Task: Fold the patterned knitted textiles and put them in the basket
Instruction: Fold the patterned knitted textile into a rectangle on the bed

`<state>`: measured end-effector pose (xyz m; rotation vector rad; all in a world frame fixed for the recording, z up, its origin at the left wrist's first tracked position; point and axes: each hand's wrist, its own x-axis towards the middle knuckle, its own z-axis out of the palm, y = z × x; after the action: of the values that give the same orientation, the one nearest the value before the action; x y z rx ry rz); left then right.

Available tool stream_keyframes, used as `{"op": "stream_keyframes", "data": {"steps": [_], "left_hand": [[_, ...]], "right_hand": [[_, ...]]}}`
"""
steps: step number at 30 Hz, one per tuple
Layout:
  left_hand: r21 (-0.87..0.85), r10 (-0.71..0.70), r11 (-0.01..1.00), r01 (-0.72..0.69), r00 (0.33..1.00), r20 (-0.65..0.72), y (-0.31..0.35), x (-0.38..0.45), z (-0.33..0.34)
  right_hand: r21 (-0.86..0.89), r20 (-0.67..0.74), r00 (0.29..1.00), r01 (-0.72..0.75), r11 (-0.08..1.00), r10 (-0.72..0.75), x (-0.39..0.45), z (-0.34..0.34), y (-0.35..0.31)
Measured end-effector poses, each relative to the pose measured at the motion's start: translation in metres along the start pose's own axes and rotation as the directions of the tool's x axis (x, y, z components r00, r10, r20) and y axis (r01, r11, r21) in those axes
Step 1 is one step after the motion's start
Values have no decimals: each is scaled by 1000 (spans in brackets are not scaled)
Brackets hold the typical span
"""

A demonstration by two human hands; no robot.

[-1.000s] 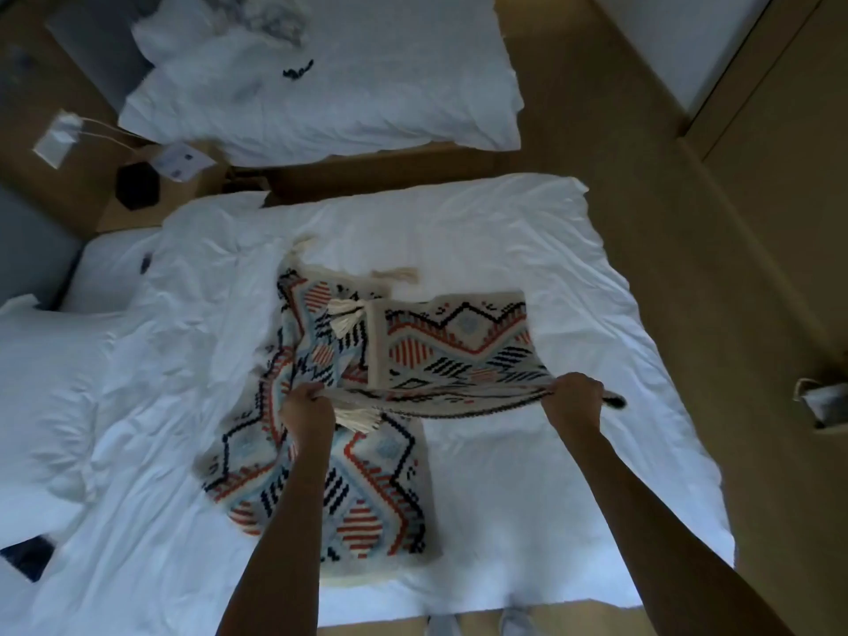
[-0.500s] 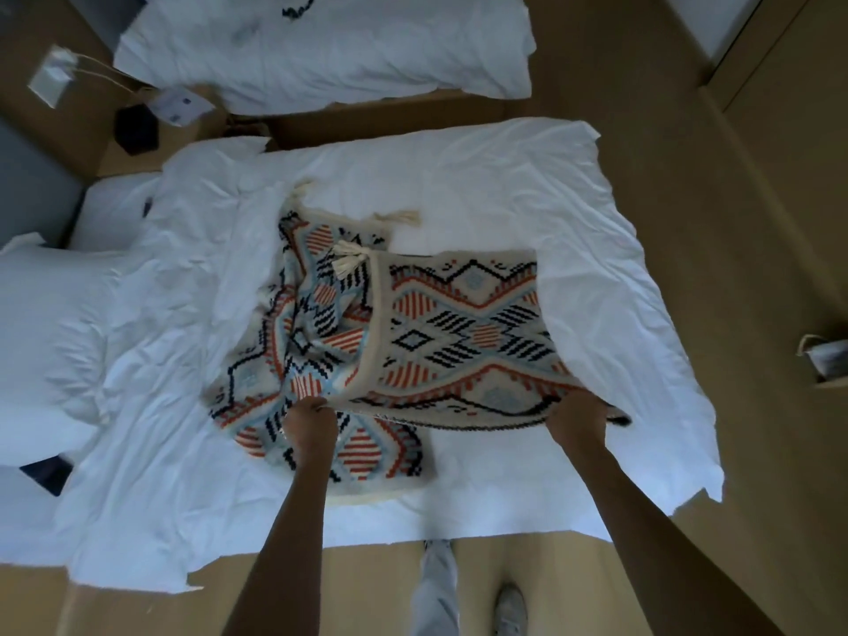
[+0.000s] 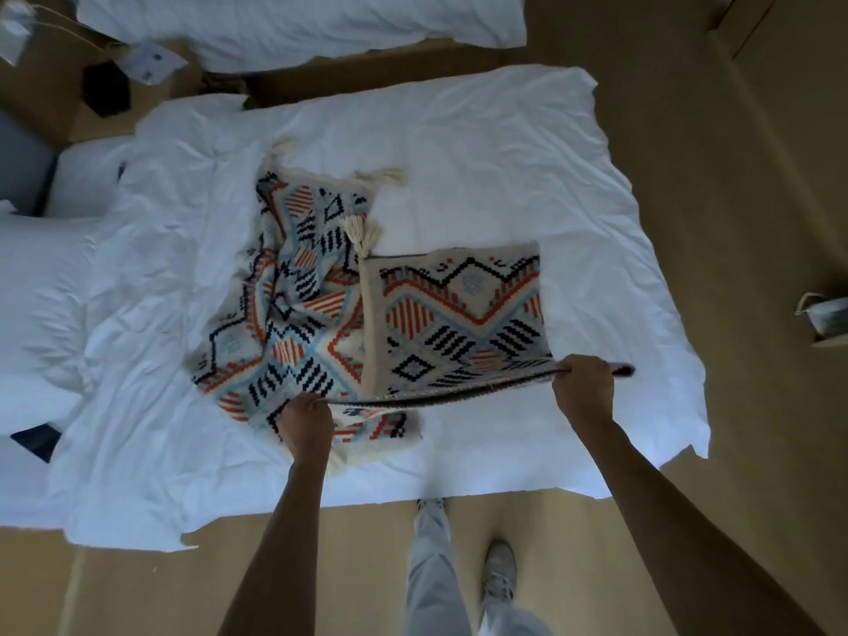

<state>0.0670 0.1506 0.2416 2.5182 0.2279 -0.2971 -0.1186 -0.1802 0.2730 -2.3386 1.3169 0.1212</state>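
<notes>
White bed (image 3: 459,144) is filling the frame. Both hands are gripping the near edge of the knitted textile (image 3: 459,314): left hand (image 3: 305,417) at 7 o'clock, right hand (image 3: 583,387) at 4. Edge is running L–R; cloth is lying toward 12, w/ a 2nd piece (image 3: 293,291) under it. Basket (image 3: 826,314) is sitting at 3 o'clock, contents unclear.

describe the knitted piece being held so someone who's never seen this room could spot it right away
Find the nearer bed with the rumpled white sheet, at whose foot the person stands. On it lie two patterned knits; the one meant is the held knit on the right, its near edge gripped by the left hand and right hand. Unlike the crumpled knit beside it, it is flat, rectangular and partly lifted.
</notes>
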Motion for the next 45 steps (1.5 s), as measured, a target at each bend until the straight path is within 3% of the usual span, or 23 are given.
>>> {"op": "stream_keyframes", "data": {"steps": [2,3,9,16,24,28,30,35,40,42,45], "left_hand": [[-52,56,997,-56,998,15,17,29,10],[-69,94,993,-93,995,13,25,44,16],[-92,107,990,-107,994,-4,56,102,46],[8,73,997,-76,972,225,32,124,101],[145,146,969,-200,937,317,10,129,168],[318,292,854,-412,885,362,-2,149,210],[378,285,821,-427,882,376,-11,158,229],[503,130,814,-291,935,330,-33,169,255],[517,186,814,-264,962,198,-48,175,268],[464,240,843,-272,962,128,-43,181,275],[310,228,925,-222,974,18,-31,191,279]], "right_hand": [[62,-159,986,53,997,-43,28,9,-12],[36,-175,983,62,997,-55,39,15,-19],[95,59,992,-114,989,109,66,50,-45],[110,162,969,-206,972,187,73,106,-56],[46,171,984,-65,997,57,113,170,-65],[61,145,989,-17,998,8,154,202,-53],[60,133,991,-22,998,14,180,219,-45],[101,147,988,-55,993,40,227,244,-33],[94,156,975,-176,980,161,240,258,-11],[70,155,967,-214,974,202,243,260,-8],[158,39,964,-267,951,264,256,251,-2]]}}
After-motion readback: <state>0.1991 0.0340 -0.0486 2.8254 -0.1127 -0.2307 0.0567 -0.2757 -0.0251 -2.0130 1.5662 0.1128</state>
